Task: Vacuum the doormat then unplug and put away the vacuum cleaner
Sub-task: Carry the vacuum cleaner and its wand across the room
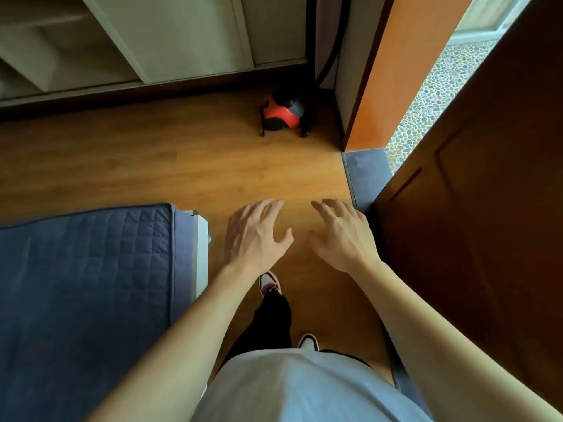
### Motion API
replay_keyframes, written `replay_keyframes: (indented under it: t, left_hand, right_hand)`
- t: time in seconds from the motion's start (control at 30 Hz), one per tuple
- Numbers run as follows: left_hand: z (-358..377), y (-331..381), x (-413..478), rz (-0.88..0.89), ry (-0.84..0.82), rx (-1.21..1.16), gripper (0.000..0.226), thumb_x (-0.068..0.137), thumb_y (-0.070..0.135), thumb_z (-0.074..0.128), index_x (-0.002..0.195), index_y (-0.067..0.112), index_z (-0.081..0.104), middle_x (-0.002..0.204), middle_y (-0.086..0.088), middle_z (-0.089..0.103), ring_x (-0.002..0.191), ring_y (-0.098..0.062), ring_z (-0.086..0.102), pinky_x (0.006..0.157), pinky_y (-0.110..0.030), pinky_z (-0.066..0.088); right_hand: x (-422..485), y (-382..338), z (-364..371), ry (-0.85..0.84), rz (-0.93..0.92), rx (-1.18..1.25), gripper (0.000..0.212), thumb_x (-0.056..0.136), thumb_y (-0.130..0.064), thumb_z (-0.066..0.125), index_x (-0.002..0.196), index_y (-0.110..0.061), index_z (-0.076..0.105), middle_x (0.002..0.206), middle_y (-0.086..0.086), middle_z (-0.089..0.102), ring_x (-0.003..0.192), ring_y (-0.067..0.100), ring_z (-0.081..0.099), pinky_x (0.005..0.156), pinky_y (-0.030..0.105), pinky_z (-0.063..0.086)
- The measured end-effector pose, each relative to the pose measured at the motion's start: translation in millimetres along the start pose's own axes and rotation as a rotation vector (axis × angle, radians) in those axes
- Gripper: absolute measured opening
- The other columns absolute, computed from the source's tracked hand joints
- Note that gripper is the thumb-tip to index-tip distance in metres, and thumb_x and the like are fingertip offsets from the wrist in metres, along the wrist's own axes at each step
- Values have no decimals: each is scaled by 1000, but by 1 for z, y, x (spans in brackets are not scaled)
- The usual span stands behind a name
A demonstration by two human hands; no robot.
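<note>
A small red and black vacuum cleaner (281, 115) stands on the wooden floor in the far corner, beside the wardrobe and the orange door frame. Its black hose (330, 56) runs up out of view behind it. My left hand (256, 236) and my right hand (341, 236) reach forward side by side above the floor, palms down, fingers spread and relaxed, holding nothing. Both hands are well short of the vacuum cleaner. No doormat is visible.
A bed with a dark blue quilted cover (85, 284) fills the left. A brown wooden door (487, 208) stands open on the right, with a pebbled floor (435, 86) outside. A pale wardrobe (182, 35) lines the far wall. My feet are on the floor below.
</note>
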State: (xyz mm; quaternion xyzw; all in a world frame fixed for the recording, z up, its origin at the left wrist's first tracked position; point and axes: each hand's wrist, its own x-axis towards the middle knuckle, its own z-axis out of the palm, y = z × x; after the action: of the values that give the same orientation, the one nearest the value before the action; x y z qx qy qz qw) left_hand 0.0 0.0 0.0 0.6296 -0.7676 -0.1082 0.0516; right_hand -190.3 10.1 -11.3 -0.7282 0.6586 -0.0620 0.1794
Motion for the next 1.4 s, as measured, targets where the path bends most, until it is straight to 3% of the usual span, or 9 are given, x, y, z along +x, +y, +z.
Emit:
replay_keyframes:
  t: [0.27,0.53,0.77,1.13,1.4]
  left_hand:
    - [-12,-38,106,66,54,-2,59,87,51,50,140,24,50,142,3,54,126,-20,51,106,-40,42]
    - [-35,-96,244,87,-5,29,60,89,53,49,143,28,45,147,5,48,132,-18,45,109,-38,37]
    - [-42,-115,327,78,3,-5,62,88,55,42,143,26,46,144,4,50,129,-17,47,107,-37,40]
    - [-33,-112,460,84,-13,-18,61,87,53,45,140,24,50,141,3,53,125,-19,51,105,-37,43]
    - [-43,-110,603,-6,3,-5,60,88,52,48,142,24,48,143,2,52,127,-19,52,108,-37,39]
  right_hand:
    - [105,-3,-12,24,42,6,65,92,-50,58,151,-26,46,152,3,49,140,26,44,110,47,38]
    - [256,-20,-36,50,60,-11,65,93,-51,60,152,-28,44,153,2,49,140,26,45,112,44,39]
    - [335,-18,-48,41,85,-11,65,92,-54,60,150,-28,47,149,0,53,134,24,51,107,43,44]
    - [458,29,-68,15,126,54,69,86,-55,49,147,-23,51,146,4,56,135,28,51,107,47,43]
    - [597,80,-101,-12,80,67,64,90,-48,61,147,-21,51,145,6,56,133,30,52,105,46,45]
